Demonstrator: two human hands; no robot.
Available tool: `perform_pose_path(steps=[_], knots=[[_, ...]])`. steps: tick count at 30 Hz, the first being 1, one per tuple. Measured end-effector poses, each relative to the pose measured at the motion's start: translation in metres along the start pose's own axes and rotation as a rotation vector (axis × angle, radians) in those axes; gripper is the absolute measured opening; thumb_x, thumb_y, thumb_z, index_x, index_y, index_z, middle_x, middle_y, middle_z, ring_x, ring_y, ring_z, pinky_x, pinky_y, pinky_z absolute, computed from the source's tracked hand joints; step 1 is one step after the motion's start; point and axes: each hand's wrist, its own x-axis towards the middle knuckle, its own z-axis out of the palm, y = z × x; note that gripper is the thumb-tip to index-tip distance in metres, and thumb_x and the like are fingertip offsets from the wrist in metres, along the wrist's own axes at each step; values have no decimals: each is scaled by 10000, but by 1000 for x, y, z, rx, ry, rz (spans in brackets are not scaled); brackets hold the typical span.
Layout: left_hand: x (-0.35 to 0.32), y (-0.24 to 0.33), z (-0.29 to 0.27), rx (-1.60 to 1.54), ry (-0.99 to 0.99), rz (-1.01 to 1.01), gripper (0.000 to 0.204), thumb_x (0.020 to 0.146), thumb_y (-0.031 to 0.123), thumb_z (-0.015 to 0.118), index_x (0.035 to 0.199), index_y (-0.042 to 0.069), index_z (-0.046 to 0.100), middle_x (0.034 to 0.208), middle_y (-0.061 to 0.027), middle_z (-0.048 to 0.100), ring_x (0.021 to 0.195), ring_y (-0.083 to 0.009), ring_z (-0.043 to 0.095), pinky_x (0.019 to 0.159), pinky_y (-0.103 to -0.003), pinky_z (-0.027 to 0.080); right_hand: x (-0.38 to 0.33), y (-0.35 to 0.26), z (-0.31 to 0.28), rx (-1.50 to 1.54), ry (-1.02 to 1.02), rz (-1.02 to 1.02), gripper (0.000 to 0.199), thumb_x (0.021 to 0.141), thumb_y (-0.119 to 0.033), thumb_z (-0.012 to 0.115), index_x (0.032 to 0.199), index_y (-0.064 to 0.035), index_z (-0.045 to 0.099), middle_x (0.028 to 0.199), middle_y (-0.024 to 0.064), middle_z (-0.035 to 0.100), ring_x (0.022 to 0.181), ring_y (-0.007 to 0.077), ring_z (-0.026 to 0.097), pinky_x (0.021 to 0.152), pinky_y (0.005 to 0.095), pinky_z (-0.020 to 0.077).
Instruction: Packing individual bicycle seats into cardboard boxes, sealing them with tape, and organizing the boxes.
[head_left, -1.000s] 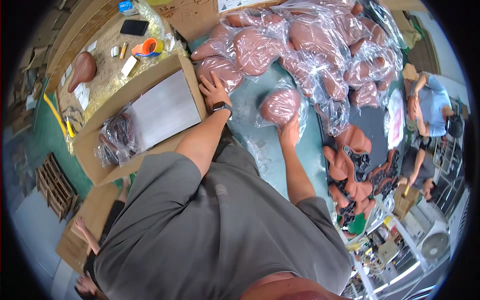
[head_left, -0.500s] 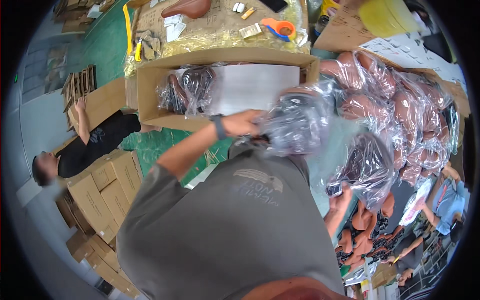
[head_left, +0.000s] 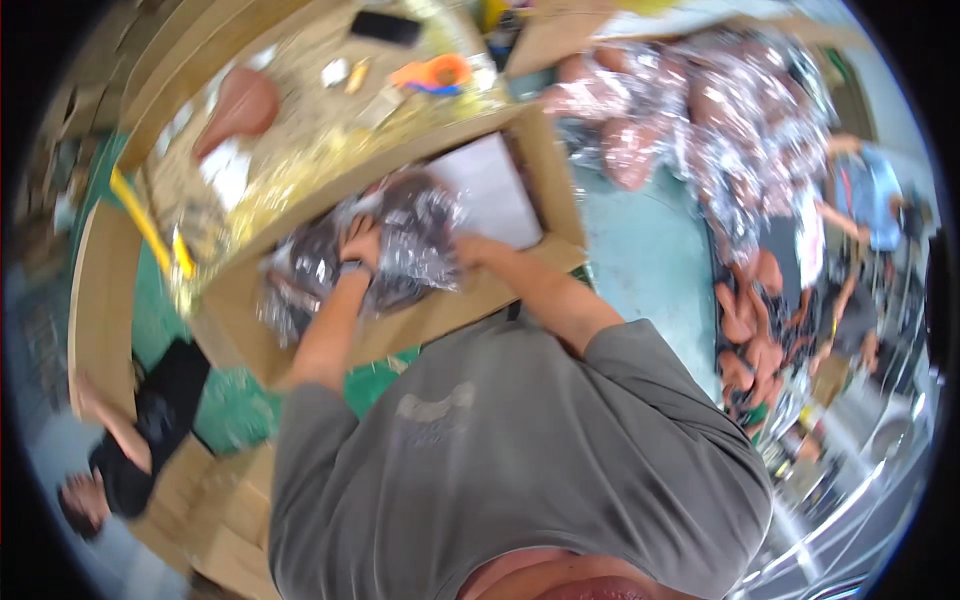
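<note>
Bicycle saddles in clear plastic bags lie in the left and middle part of an open cardboard box. My left hand is down in the box, its fingers stretched over the plastic between two saddles. To its right is a dark bagged saddle; to its left, another bagged saddle. My right hand reaches in at the right end of the middle saddle, touching its bag. The right fingers are hidden by the plastic and blurred. A white sheet lies in the box's right part.
Several brown bagged saddles are heaped on the green-topped table at right. Behind the box, a work surface holds an unwrapped brown saddle, an orange tape dispenser and a phone. A co-worker stands at left.
Both hands have moved left into the box, bringing the two bagged saddles from over the table. More bagged saddles now cover the white sheet's left part. The view has turned.
</note>
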Motion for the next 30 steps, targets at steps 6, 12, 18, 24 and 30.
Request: perform_pose_path(steps=[6, 12, 18, 24, 30], knots=[[-71, 171, -133, -318, 723, -154, 582, 932, 15, 649, 1513, 19, 621, 1606, -245, 572, 1516, -459, 493, 1279, -560, 369, -255, -1, -102, 1073, 125, -513, 530, 1141, -170, 643, 1645, -67, 515, 1379, 167, 759, 1156, 276, 768, 984, 450, 631], [60, 487, -225, -572, 347, 484, 529, 976, 155, 749, 1476, 16, 651, 1488, -211, 670, 1342, -421, 651, 1128, -493, 542, -445, 387, -82, 200, 1441, 763, 469, 907, -223, 807, 1328, -36, 719, 1092, 238, 796, 992, 446, 766, 882, 506, 611], [263, 608, -171, 4, 223, 244, 1024, 807, 536, 922, 1564, -11, 503, 1503, -267, 642, 1432, -411, 595, 1248, -529, 414, -516, 572, -178, 424, 716, 1165, 1059, 767, -312, 978, 1589, 85, 441, 1469, 298, 681, 1388, 461, 653, 1171, 493, 548], [269, 657, -149, -65, -147, -143, 1087, 677, 639, 958, 1489, 40, 552, 1434, -200, 721, 1329, -370, 694, 1186, -503, 483, -481, 591, -70, 296, 1365, 789, 1578, 552, -334, 1106, 1726, 88, 140, 1650, 369, 474, 1477, 492, 557, 1203, 492, 515], [159, 633, -53, -849, -318, 220, 812, 690, 294, 1003, 1365, 24, 641, 1231, -200, 735, 1136, -376, 722, 1054, -463, 578, -404, 554, 83, 595, 1369, 979, 1137, 660, -459, 1023, 1501, 89, 490, 1257, 354, 724, 1208, 532, 706, 1040, 552, 568]])
